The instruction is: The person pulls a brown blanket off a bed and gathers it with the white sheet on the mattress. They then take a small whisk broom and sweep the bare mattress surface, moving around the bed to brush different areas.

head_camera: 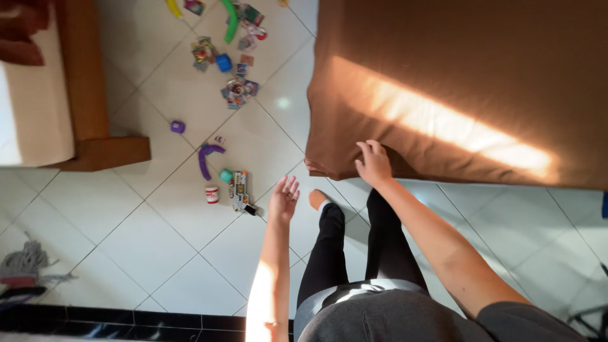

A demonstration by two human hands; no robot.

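Brown sheet (456, 82), upper right: keep your right hand (373, 163) pinching its edge, left hand (284, 197) spread free, and pull evenly.

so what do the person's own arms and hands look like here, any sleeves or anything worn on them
Both forearms are bare, with no watch, bracelet, rings or gloves visible on the left hand or the right hand. The only sleeve showing is a short grey sleeve at the right upper arm, matching the grey top. Sunlight brightens the left forearm near the elbow.
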